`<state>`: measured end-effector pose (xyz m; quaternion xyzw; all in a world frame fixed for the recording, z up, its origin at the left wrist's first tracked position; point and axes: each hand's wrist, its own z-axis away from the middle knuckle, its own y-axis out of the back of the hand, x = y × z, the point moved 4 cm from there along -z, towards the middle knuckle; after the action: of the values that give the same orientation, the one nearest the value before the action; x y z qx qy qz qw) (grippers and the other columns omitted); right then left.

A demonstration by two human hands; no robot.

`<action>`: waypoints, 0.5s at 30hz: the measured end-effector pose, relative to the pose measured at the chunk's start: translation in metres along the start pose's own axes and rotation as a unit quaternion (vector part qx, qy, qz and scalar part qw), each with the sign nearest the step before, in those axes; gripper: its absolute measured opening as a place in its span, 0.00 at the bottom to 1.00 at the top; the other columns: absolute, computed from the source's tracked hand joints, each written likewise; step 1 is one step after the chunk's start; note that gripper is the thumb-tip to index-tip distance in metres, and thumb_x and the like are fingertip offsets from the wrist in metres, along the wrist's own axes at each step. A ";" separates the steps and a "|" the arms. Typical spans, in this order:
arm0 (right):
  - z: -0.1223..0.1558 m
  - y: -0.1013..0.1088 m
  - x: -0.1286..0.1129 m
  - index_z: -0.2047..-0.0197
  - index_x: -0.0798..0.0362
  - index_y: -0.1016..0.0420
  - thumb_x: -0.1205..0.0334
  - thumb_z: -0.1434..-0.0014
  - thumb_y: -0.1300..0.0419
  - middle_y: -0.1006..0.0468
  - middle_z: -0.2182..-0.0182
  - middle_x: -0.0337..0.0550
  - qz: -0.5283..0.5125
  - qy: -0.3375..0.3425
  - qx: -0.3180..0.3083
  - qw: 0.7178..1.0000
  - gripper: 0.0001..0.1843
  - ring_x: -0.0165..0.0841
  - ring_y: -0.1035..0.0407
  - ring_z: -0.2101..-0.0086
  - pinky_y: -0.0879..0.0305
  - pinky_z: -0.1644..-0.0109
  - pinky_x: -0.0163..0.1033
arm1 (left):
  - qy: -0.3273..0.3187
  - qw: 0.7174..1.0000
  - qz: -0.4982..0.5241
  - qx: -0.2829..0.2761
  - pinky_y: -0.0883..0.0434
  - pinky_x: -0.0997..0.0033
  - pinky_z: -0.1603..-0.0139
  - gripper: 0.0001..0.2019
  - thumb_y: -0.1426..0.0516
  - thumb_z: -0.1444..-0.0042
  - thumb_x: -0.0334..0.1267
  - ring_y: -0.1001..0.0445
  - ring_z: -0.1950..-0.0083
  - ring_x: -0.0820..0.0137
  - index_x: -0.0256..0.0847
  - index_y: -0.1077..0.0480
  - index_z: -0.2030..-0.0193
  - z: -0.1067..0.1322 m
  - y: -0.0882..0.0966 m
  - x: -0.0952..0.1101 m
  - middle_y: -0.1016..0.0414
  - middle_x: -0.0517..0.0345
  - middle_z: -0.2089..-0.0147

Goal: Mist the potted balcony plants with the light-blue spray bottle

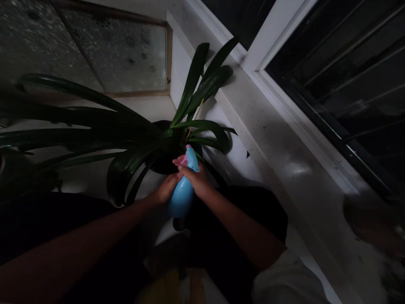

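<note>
A light blue spray bottle (pixel 182 195) with a pink nozzle and trigger stands between my two hands, tilted with its head toward the plant. My right hand (pixel 199 179) wraps round its neck, just below the spray head. From the other side my left hand (pixel 168 185) closes on the bottle's upper body, its fingers partly hidden. Right in front of the nozzle is a potted plant (pixel 139 122) with long, dark green strap leaves. Its dark pot (pixel 162 168) is mostly covered by leaves and hands. A thin yellowish stick (pixel 195 118) rises among the leaves.
To the right runs a pale window ledge (pixel 253 126) below a white-framed window (pixel 278 33). Patterned glass panels (pixel 120 50) stand behind the plant. Another leafy plant (pixel 28 173) is dim at the left. My dark-clothed knees flank the bottle. The light is low.
</note>
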<state>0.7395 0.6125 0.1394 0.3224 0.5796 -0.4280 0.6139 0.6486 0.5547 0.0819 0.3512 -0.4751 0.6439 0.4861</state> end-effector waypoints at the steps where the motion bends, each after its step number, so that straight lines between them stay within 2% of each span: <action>1: -0.002 0.000 0.002 0.61 0.47 0.28 0.52 0.53 0.32 0.19 0.61 0.40 -0.001 -0.003 -0.005 1.000 0.17 0.39 0.23 0.56 0.29 0.42 0.50 | 0.010 1.000 0.010 0.001 0.24 0.61 0.57 0.26 0.43 0.44 0.62 0.22 0.62 0.59 0.36 0.24 0.64 0.001 0.000 -0.004 0.18 0.50 0.65; 3: -0.004 0.000 0.007 0.63 0.47 0.28 0.52 0.54 0.32 0.19 0.62 0.40 0.002 -0.016 -0.003 1.000 0.16 0.40 0.23 0.56 0.29 0.43 0.50 | 0.023 1.000 0.021 0.002 0.24 0.61 0.56 0.26 0.45 0.43 0.61 0.21 0.61 0.59 0.37 0.24 0.62 0.000 0.000 -0.010 0.18 0.51 0.64; 8: -0.004 0.004 0.017 0.68 0.47 0.30 0.54 0.53 0.35 0.25 0.74 0.35 0.020 -0.057 0.039 0.997 0.11 0.36 0.26 0.69 0.26 0.57 0.46 | 0.041 0.998 0.034 -0.017 0.24 0.62 0.56 0.29 0.43 0.45 0.66 0.20 0.59 0.58 0.37 0.23 0.61 -0.005 0.003 -0.018 0.18 0.50 0.65; 13: -0.006 0.002 0.023 0.66 0.48 0.26 0.52 0.56 0.30 0.19 0.66 0.38 0.001 -0.076 0.024 0.997 0.15 0.37 0.23 0.61 0.27 0.51 0.43 | 0.081 0.992 0.095 -0.005 0.23 0.58 0.49 0.31 0.43 0.44 0.65 0.18 0.56 0.56 0.36 0.23 0.54 -0.002 0.004 -0.033 0.16 0.48 0.59; 15: -0.007 0.002 0.030 0.67 0.48 0.27 0.54 0.57 0.30 0.21 0.69 0.35 0.008 -0.097 0.032 0.995 0.14 0.36 0.24 0.63 0.28 0.53 0.41 | 0.097 0.989 0.114 0.005 0.23 0.58 0.47 0.29 0.43 0.42 0.63 0.18 0.55 0.55 0.36 0.24 0.53 0.000 0.003 -0.038 0.16 0.48 0.59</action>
<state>0.7366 0.6148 0.1085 0.3036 0.5005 -0.4705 0.6602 0.6564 0.5429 0.0466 0.2333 -0.4593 0.7283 0.4518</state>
